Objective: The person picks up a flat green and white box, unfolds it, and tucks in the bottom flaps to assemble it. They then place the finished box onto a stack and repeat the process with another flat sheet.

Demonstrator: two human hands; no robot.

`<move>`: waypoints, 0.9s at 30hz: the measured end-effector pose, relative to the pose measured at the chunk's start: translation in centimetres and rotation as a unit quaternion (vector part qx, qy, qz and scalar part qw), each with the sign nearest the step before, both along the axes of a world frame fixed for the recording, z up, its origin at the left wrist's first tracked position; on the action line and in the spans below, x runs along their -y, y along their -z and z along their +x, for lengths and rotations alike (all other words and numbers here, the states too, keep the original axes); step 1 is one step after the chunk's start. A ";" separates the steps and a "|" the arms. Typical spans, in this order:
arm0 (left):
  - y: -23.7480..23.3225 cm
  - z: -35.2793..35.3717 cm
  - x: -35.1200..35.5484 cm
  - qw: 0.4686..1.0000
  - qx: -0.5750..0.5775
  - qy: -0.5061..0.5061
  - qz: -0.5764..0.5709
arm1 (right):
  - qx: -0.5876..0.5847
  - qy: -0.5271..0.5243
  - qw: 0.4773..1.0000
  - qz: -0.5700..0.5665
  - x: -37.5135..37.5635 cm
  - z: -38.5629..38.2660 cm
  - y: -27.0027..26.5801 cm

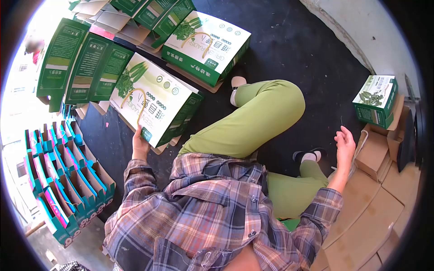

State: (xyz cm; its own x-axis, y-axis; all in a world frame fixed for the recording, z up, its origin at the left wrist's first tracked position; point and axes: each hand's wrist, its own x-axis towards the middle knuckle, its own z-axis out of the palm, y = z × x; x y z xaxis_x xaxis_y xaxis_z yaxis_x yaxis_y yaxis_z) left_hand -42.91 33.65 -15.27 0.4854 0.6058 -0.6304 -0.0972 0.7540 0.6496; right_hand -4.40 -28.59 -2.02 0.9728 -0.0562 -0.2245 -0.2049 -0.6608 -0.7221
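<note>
I sit on a dark floor in green trousers and a plaid shirt. My left hand [139, 144] grips the near corner of a white and green printed gift box [151, 99], which lies assembled on the floor to my left. A second box of the same kind [205, 45] lies just beyond it. My right hand [346, 144] is raised at my right with fingers loosely curled, pinching what looks like a thin cord, beside brown cardboard pieces [373, 153]. A smaller green and white box [375, 99] stands just past that hand.
Flat green carton blanks [83, 63] fan out at the upper left. Rows of teal and pink folded cartons [63, 176] stand at the left. Brown corrugated sheets [361, 221] are stacked at the lower right. A pale wall [361, 27] runs along the upper right.
</note>
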 end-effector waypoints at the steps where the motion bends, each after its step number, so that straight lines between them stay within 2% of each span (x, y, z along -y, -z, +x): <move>1: 0.2 0.2 -0.1 1.000 -0.020 -0.012 0.007 | 0.000 0.000 1.000 -0.001 -0.2 -0.1 -0.1; 12: 1.5 1.1 -0.3 1.000 -0.017 -0.021 -0.006 | -0.003 -0.008 1.000 0.027 0.7 0.1 1.3; 16: 2.7 1.1 -0.7 1.000 0.001 0.023 0.017 | 0.054 -0.018 0.998 0.006 1.0 -0.1 1.8; 17: 2.5 1.2 -0.8 0.999 -0.020 0.026 0.012 | 0.054 -0.012 0.998 -0.009 0.9 -0.1 1.7; 18: 3.3 0.8 -1.5 0.997 -0.054 0.033 0.049 | 0.062 -0.012 0.998 0.026 0.6 -0.2 1.4; 19: 2.8 1.3 -1.6 0.991 -0.120 0.024 0.052 | 0.056 -0.009 0.998 0.011 0.1 -0.4 0.5; 20: 3.5 0.7 -3.1 0.980 -0.151 0.063 0.111 | 0.064 -0.011 0.998 0.003 -0.4 -0.5 -0.4; 21: 3.5 1.2 -3.3 0.964 -0.193 0.035 0.177 | 0.079 -0.018 0.997 -0.019 -0.1 -0.4 -0.3; 22: 2.0 2.7 -2.1 0.921 -0.246 0.019 0.300 | 0.089 -0.016 0.996 -0.012 -0.1 -0.5 -0.6; 23: 2.4 2.7 -4.2 0.801 -0.439 0.055 0.404 | 0.091 -0.011 0.996 -0.011 -0.2 -0.5 -1.1; 24: 0.1 4.6 -3.1 0.588 -0.630 0.091 0.498 | 0.100 -0.014 0.995 -0.016 -0.2 -0.6 -1.6; 25: -0.2 5.8 -3.2 0.514 -0.606 0.031 0.606 | 0.109 -0.011 0.994 0.001 0.0 -0.8 -1.9; 26: -0.5 6.5 -4.7 0.516 -0.547 0.052 0.657 | 0.112 0.000 0.994 0.012 0.0 -1.1 -2.3; 27: -2.6 8.9 -3.3 0.480 -0.497 0.063 0.720 | 0.116 0.009 0.993 0.025 0.2 -1.4 -2.8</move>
